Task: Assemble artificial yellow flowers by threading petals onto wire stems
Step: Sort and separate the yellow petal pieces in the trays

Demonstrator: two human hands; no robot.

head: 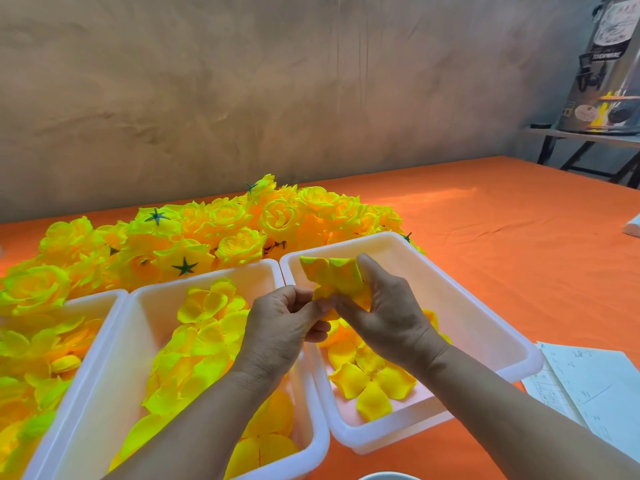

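Together, both hands [277, 327] [384, 306] pinch a soft, crinkled yellow petal piece [332, 275].

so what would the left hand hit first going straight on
The left hand would likely meet the right hand first, just past the petal piece both pinch; depth unclear.

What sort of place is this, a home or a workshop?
Likely a small craft workshop: finished yellow flowers heaped on an orange table, white trays of loose petals, and the left hand and right hand pinching a petal piece.
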